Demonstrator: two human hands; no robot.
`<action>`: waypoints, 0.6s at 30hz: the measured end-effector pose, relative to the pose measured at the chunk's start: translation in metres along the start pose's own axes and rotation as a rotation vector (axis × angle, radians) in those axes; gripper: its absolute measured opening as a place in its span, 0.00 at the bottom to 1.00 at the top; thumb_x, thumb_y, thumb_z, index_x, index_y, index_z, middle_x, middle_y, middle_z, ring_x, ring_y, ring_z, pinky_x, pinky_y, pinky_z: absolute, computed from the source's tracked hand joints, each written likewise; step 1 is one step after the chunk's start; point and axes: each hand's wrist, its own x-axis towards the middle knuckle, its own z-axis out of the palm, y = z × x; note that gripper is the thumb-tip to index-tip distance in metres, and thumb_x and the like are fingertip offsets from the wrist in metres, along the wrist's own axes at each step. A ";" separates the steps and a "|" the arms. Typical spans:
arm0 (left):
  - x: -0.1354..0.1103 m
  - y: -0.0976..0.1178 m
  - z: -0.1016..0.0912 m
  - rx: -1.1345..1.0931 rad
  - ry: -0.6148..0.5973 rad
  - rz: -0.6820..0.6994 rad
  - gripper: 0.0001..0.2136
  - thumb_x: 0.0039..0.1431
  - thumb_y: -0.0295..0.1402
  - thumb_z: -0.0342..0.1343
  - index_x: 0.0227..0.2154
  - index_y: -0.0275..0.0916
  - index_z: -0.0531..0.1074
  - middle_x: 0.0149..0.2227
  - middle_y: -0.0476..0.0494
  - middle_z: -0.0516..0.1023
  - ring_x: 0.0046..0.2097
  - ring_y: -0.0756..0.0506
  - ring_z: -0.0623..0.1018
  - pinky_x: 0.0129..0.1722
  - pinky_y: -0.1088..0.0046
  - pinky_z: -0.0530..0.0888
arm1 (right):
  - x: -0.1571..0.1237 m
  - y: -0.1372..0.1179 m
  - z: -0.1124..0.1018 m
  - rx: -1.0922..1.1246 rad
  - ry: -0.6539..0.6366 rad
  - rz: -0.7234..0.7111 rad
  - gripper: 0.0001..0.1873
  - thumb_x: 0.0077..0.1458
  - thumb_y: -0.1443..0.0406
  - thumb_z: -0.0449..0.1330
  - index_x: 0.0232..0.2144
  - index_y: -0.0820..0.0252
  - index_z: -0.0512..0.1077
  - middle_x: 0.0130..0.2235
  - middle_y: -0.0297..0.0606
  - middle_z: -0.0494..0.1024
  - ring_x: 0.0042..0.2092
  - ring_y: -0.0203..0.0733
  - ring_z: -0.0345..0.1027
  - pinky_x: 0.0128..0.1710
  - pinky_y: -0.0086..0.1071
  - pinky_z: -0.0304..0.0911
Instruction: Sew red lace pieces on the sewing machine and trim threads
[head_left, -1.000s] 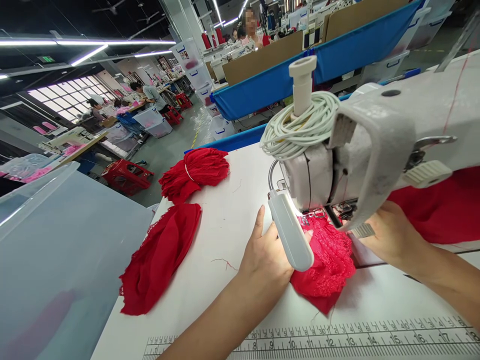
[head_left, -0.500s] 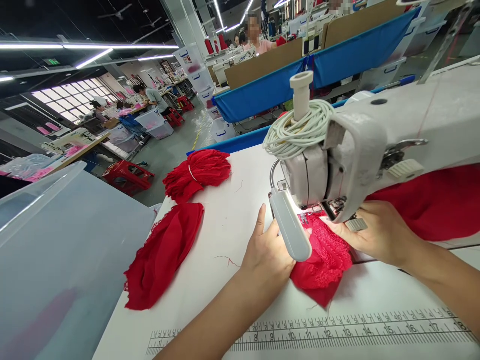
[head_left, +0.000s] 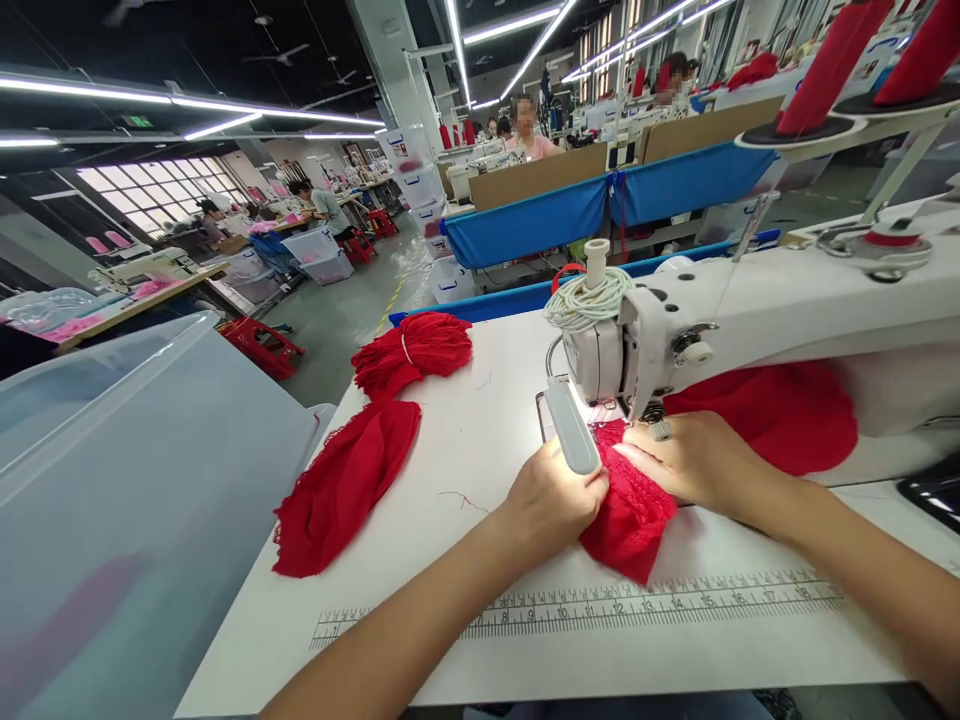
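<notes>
A piece of red lace-trimmed fabric (head_left: 630,525) lies under the head of a white sewing machine (head_left: 757,325), its lower corner spread on the table. My left hand (head_left: 555,500) has its fingers curled in on the fabric's left edge, partly behind a grey lamp (head_left: 571,425). Close to the needle area, my right hand (head_left: 694,460) grips the lace from the right, thumb on top; its other fingertips are partly hidden. More red fabric (head_left: 780,415) lies beneath the machine arm, behind my right hand.
On the white table (head_left: 480,440) sit a folded red piece (head_left: 349,490) and a tied red bundle (head_left: 420,350). A printed ruler (head_left: 577,612) runs along the front. At left stands a translucent bin (head_left: 150,480). Red thread cones (head_left: 832,70) rise behind the machine; people work farther off.
My left hand's fingers, spread with the thumb raised before, have closed on the fabric's edge. My right hand stays by the needle. The view has shifted, showing more of the machine and thread cones.
</notes>
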 end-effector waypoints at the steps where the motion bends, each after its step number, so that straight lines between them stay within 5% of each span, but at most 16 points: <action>1: -0.001 0.004 -0.004 0.031 -0.065 0.018 0.16 0.56 0.17 0.42 0.20 0.39 0.66 0.23 0.46 0.68 0.27 0.47 0.66 0.31 0.68 0.65 | 0.000 -0.002 -0.007 0.008 -0.048 -0.007 0.17 0.58 0.67 0.52 0.17 0.57 0.59 0.15 0.28 0.58 0.18 0.33 0.44 0.20 0.32 0.36; 5: -0.007 0.024 -0.026 -0.156 -0.331 -0.037 0.10 0.51 0.18 0.46 0.22 0.38 0.67 0.24 0.48 0.67 0.25 0.50 0.62 0.26 0.72 0.58 | -0.009 -0.011 -0.030 0.195 -0.258 0.084 0.17 0.60 0.64 0.50 0.18 0.57 0.59 0.17 0.29 0.60 0.20 0.34 0.49 0.22 0.31 0.38; 7: -0.014 0.035 -0.037 -0.573 -0.418 -0.206 0.08 0.54 0.22 0.48 0.24 0.38 0.70 0.24 0.50 0.67 0.27 0.50 0.64 0.28 0.74 0.61 | -0.019 -0.019 -0.037 0.416 -0.313 0.215 0.18 0.62 0.59 0.50 0.20 0.56 0.63 0.20 0.30 0.65 0.22 0.35 0.55 0.22 0.30 0.45; 9: -0.023 0.046 -0.042 -1.092 -0.430 -0.521 0.09 0.58 0.28 0.50 0.25 0.37 0.72 0.24 0.50 0.69 0.27 0.51 0.67 0.30 0.75 0.64 | -0.031 -0.031 -0.040 0.728 -0.327 0.384 0.19 0.62 0.52 0.50 0.25 0.54 0.70 0.25 0.33 0.72 0.26 0.39 0.64 0.25 0.31 0.56; 13: -0.044 0.061 -0.037 -1.738 -0.106 -1.083 0.11 0.54 0.37 0.62 0.38 0.36 0.77 0.33 0.44 0.77 0.32 0.49 0.75 0.37 0.72 0.71 | -0.050 -0.064 -0.035 1.411 -0.234 0.754 0.27 0.60 0.43 0.47 0.45 0.49 0.76 0.42 0.41 0.80 0.46 0.51 0.73 0.44 0.42 0.68; 18: -0.060 0.060 -0.029 -1.794 0.187 -1.114 0.12 0.50 0.34 0.67 0.37 0.34 0.78 0.38 0.39 0.80 0.37 0.47 0.78 0.40 0.70 0.74 | -0.047 -0.094 -0.015 1.743 -0.124 0.922 0.30 0.55 0.46 0.58 0.58 0.47 0.67 0.51 0.42 0.78 0.53 0.51 0.70 0.50 0.43 0.68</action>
